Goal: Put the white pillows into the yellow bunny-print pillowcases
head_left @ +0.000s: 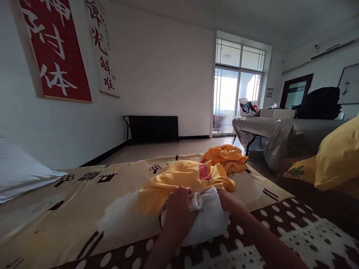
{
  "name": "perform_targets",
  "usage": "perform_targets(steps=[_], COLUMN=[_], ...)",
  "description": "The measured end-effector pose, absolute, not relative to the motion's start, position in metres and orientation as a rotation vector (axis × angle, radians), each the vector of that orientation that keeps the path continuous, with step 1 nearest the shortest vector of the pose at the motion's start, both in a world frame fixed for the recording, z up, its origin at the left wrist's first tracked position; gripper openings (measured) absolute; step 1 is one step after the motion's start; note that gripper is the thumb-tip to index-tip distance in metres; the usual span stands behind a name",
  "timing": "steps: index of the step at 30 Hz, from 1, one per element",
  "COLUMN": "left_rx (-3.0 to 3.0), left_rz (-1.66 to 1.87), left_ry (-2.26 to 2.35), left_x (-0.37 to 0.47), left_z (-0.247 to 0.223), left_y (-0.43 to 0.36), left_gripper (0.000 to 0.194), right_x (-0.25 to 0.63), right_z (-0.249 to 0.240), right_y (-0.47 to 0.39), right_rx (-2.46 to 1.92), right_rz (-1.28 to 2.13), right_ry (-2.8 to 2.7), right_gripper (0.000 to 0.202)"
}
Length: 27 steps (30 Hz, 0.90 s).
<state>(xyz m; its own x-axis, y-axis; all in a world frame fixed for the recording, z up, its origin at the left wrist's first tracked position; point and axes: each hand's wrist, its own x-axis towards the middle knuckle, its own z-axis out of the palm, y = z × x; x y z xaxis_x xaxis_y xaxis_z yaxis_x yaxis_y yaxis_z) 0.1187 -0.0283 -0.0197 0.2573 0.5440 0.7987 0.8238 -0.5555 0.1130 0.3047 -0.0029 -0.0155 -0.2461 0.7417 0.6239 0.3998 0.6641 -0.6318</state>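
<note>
A yellow pillowcase (179,173) with a pink patch lies rumpled on the bed, next to a white pillow (209,224). My left hand (181,207) is closed at the line where they meet, its fingers curled over the bunched white cloth of the pillow. From the lower right my right forearm (246,220) crosses beside the pillow. Yellow fabric hides my right hand, so its fingers do not show. Just behind lies a crumpled heap of orange-yellow cloth (226,157).
A patterned beige and brown blanket (126,186) covers the bed. White bedding (22,172) is at the left edge, yellow pillows (339,157) at the right. Beyond stand a plastic-covered table (260,129) with a black bag (319,102) and a dark folded frame (154,127) by the wall.
</note>
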Motion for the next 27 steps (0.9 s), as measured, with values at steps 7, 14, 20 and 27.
perform_targets(steps=[7,14,20,27], left_rx=[-2.107,-1.913,-1.881,-1.968], left_rz=[-1.495,-1.736,-1.917,-1.908], left_ry=[-1.453,-1.683,-1.962,-1.937], left_x=[0.115,0.114,0.114,0.099], left_z=[-0.021,-0.019,-0.007,0.013], left_y=[-0.02,-0.021,-0.029,-0.043], left_gripper=[0.021,0.028,0.029,0.022], right_x=[0.316,0.282,0.247,0.222], right_z=[-0.017,-0.052,-0.064,-0.063], right_y=[-0.036,-0.077,-0.078,-0.063], right_rx=[-0.891,-1.01,-0.836,-0.983], right_rz=[0.601,-0.363,-0.595,-0.428], right_ry=[-1.975,-1.945,-2.052,-2.126], right_gripper=[0.047,0.069,0.048,0.065])
